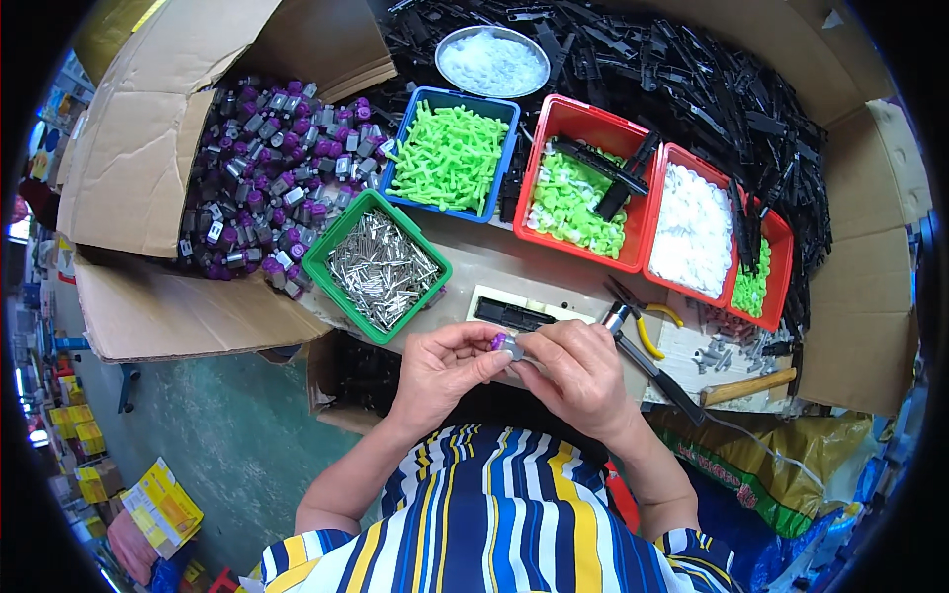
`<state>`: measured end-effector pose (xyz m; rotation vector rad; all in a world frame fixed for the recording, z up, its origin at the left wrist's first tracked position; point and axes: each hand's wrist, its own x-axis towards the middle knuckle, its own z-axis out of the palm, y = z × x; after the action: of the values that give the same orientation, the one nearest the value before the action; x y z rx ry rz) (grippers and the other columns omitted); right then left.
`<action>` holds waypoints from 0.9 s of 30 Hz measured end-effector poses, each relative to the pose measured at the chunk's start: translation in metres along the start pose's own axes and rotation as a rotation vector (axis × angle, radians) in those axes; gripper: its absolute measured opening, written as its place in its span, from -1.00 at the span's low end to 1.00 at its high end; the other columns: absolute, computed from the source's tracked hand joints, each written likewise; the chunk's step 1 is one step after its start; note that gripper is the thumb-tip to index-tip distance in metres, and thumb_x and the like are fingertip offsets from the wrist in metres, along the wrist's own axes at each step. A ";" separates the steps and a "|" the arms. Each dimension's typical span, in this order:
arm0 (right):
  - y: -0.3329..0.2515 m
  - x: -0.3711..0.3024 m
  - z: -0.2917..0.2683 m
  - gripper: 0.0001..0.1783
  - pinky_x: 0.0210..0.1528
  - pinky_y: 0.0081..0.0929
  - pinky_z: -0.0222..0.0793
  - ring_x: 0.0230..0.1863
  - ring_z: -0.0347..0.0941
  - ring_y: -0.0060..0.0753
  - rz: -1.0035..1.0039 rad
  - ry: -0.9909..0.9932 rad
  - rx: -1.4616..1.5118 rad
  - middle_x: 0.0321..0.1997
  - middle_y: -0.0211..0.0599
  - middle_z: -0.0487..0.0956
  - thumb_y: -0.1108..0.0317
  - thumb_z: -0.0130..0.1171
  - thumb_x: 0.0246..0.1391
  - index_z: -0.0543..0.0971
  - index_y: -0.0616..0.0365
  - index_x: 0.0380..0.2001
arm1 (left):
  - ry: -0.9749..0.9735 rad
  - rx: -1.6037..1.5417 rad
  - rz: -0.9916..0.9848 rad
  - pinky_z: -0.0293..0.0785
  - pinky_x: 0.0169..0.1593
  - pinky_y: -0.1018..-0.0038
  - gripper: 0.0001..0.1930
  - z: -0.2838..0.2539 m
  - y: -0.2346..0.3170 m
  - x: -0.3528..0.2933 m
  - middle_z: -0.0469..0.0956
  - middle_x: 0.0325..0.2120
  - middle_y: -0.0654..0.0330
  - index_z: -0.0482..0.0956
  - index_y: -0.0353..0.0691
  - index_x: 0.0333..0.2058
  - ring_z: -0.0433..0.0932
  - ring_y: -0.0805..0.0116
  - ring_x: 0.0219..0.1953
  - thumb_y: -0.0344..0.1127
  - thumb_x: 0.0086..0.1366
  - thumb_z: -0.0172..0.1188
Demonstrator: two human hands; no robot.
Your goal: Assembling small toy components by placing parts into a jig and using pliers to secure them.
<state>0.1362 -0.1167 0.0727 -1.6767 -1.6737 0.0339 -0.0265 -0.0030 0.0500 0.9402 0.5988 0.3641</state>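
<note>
Past the green bin [341, 301] to its left, you have a big cardboard box [143, 148] of purple-and-grey pieces [259, 203]; far beyond it to the right, black parts [682, 79] lie heaped. Right of the green bin, a large red bin [578, 253] holds lime and white bits, partly covered by black strips [605, 173]. Just beyond the green bin, a blue bin [435, 211] holds lime sticks; the green bin itself holds silver pins [381, 267]. Farther right come a red bin of white bits [692, 232] and a smaller one of lime bits [751, 282], then a hammer [657, 374] and yellow-handled pliers [647, 336].

Right of the green bin and nearer you, your left hand [442, 371] and right hand [578, 376] partly block a pale block [484, 296]. Both are pinched on one small piece [506, 346]: purple cap toward your left fingers, grey body toward your right.
</note>
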 end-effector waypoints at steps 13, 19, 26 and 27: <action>0.024 0.021 0.028 -0.72 -0.33 -0.27 0.30 -0.37 0.41 -0.17 0.150 -0.062 0.098 -0.42 -0.23 0.43 0.42 0.42 -0.12 0.62 0.21 -0.28 | 0.270 1.172 0.810 0.50 -0.14 0.29 -0.66 -0.007 -0.001 0.002 0.57 -0.29 0.09 0.67 -0.32 -0.14 0.54 0.12 -0.24 -0.57 0.04 0.38; 0.024 0.022 0.030 -0.72 -0.31 -0.25 0.27 -0.33 0.41 -0.19 0.170 -0.113 0.082 -0.42 -0.26 0.42 0.40 0.40 -0.10 0.63 0.19 -0.27 | 0.228 1.349 0.894 0.46 -0.05 0.23 -0.66 -0.010 -0.011 0.011 0.56 -0.17 0.10 0.66 -0.34 -0.11 0.51 0.07 -0.12 -0.54 0.06 0.34; 0.023 0.024 0.027 -0.75 -0.29 -0.25 0.27 -0.26 0.43 -0.20 0.179 -0.165 0.043 -0.39 -0.30 0.46 0.40 0.39 -0.10 0.64 0.15 -0.28 | 0.166 1.555 1.017 0.40 -0.08 0.27 -0.67 -0.017 -0.016 0.019 0.59 -0.11 0.13 0.65 -0.34 -0.10 0.52 0.11 -0.07 -0.46 0.11 0.29; 0.023 0.024 0.026 -0.76 -0.28 -0.25 0.27 -0.26 0.43 -0.19 0.182 -0.184 0.039 -0.38 -0.30 0.46 0.40 0.39 -0.10 0.64 0.14 -0.28 | 0.166 1.558 1.017 0.40 -0.08 0.27 -0.67 -0.017 -0.016 0.019 0.59 -0.11 0.13 0.65 -0.34 -0.10 0.52 0.11 -0.07 -0.46 0.11 0.29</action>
<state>0.1462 -0.0800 0.0539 -1.8374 -1.6356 0.3152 -0.0215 0.0097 0.0232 2.7561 0.4381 0.9125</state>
